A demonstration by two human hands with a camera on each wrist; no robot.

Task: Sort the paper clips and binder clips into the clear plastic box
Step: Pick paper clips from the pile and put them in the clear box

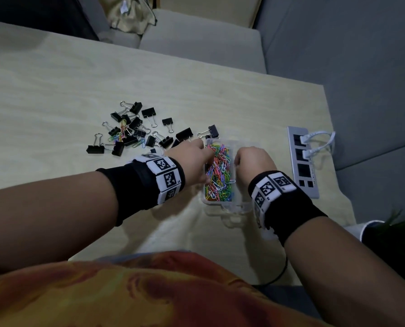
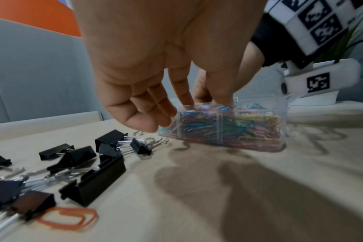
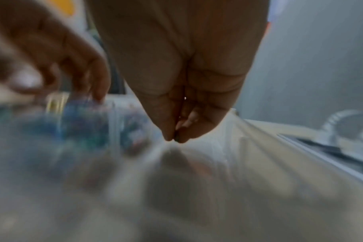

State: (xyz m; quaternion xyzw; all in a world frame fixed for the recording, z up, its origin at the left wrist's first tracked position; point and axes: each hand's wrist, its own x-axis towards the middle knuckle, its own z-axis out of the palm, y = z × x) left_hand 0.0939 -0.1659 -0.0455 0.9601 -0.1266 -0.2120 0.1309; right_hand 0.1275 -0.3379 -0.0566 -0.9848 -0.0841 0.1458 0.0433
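Clear plastic box (image 1: 222, 204) between left hand (image 1: 192, 159) and right hand (image 1: 253, 161).

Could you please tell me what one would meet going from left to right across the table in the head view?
Pile of black binder clips → left hand → clear plastic box of colored paper clips → right hand → grey power strip.

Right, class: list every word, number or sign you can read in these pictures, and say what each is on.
No legible words anywhere.
Left wristband and right wristband: black-and-white square code markers only; the tiny characters beside them are too small to read.
Power strip: small label, too blurred to read.
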